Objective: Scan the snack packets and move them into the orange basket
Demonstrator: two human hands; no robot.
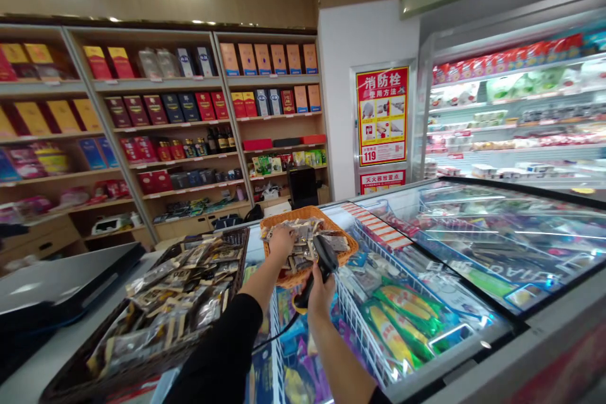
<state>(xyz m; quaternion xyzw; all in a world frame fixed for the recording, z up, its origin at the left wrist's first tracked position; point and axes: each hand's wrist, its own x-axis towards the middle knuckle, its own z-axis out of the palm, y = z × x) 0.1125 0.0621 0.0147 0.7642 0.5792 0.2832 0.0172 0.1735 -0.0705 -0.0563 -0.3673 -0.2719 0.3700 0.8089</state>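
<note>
- At eight o'clock, a dark, flat-topped device [71, 281] stands on a pale desk [28, 356].
- At seven to eight o'clock, a dark woven basket [239, 240] lies heaped with small wrapped packets [184, 284].
- Near seven o'clock, the left hand [283, 243] reaches over the near rim of the orange basket, its fingers down among the packets there; their tips are hidden, so I cannot tell whether they are spread or pinching one.
- At six o'clock, the orange basket [348, 247], filled with similar packets, rests on the glass top of a chest freezer [544, 331].
- Just past it toward five o'clock, a black-and-yellow handheld scanner [326, 255] tilts, its head over the basket's near side, its cord trailing toward seven o'clock.
- Near six o'clock, the right hand [322, 290] grips the scanner, fingers curled round its handle.
</note>
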